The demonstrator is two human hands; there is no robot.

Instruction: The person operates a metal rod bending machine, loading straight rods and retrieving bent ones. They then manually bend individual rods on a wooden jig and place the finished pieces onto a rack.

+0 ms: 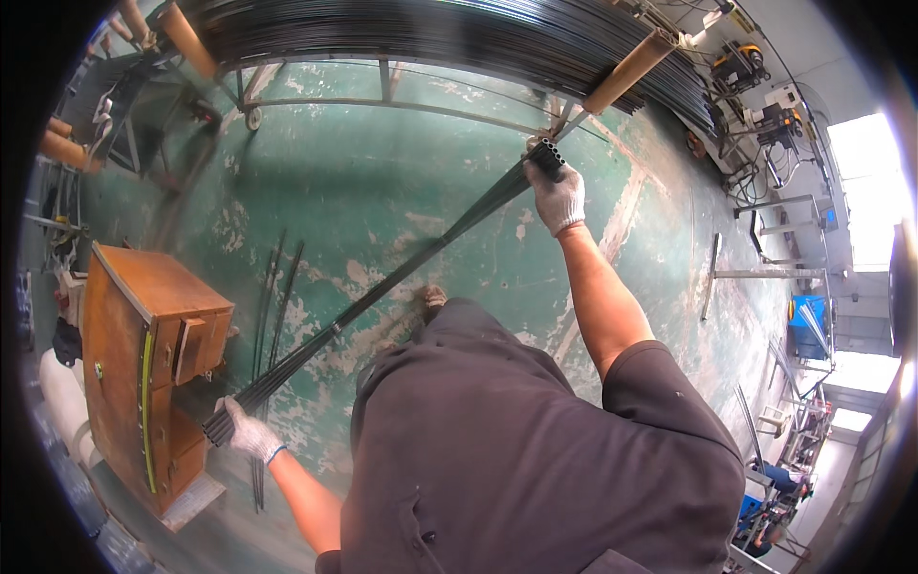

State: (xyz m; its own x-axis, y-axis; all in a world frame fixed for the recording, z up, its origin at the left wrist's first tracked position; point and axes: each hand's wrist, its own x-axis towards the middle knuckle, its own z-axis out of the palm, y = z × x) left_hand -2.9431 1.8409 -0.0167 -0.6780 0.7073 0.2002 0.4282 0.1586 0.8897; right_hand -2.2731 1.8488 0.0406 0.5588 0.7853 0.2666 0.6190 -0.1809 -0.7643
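Note:
A bundle of long, thin dark metal tubes (382, 284) stretches slantwise in front of me, from low left to upper right. My left hand (251, 432), in a white knit glove, is closed round its near-left end. At the other end my right hand (557, 196), gloved the same way, grips the tubes just behind their open round mouths. A narrow band seems to circle the bundle about midway. Part of each hand's fingers is hidden by the tubes.
Ahead, a wheeled metal rack (402, 103) carries many long dark tubes, with brown padded posts (631, 72). A wooden desk (163, 297) stands at left. Loose tubes (277, 306) lie on the worn green floor (335, 182) beside it. Machines and a blue bin (809, 325) line the right.

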